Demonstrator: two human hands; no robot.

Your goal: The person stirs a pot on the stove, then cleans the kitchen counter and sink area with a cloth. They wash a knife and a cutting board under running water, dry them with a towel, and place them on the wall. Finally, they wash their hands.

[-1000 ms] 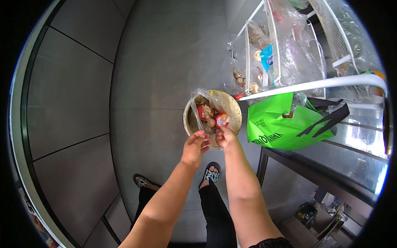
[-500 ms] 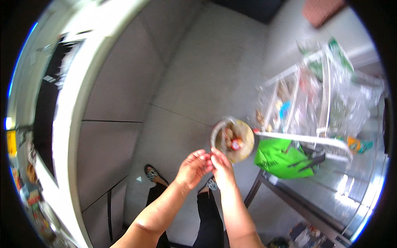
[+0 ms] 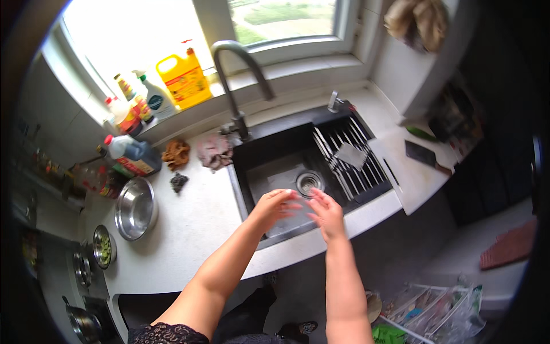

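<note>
At the far left of the sink (image 3: 269, 178), a small bowl of green pieces (image 3: 104, 246) and a larger metal bowl (image 3: 136, 209) are set on the bench (image 3: 189, 229). Nearer the sink's left edge, a ruffled brown clump (image 3: 176, 155), a small dark clump (image 3: 179, 182) and a crumpled pinkish thing (image 3: 215, 152) are laid out; whether the last is cloth or food cannot be told. From the sink's back left corner, a grey tap (image 3: 220, 74) is arched.

Above the sink's near part, the left hand (image 3: 275, 206) is held with fingers loosely bent, and just beside it the right hand (image 3: 327, 215) with fingers spread. Both are blurred and released; nothing is seen gripped.

Over the sink's right side, a slatted rack (image 3: 361, 180) is laid, a pale flat piece (image 3: 350, 155) resting on it. Low to the sink's right, the bin (image 3: 373, 307), above which both hands were held a second earlier, is now left well apart; work appears to have been shifted to the sink. Farther right, a knife (image 3: 421, 153) is laid on a white board (image 3: 407, 180).
</note>
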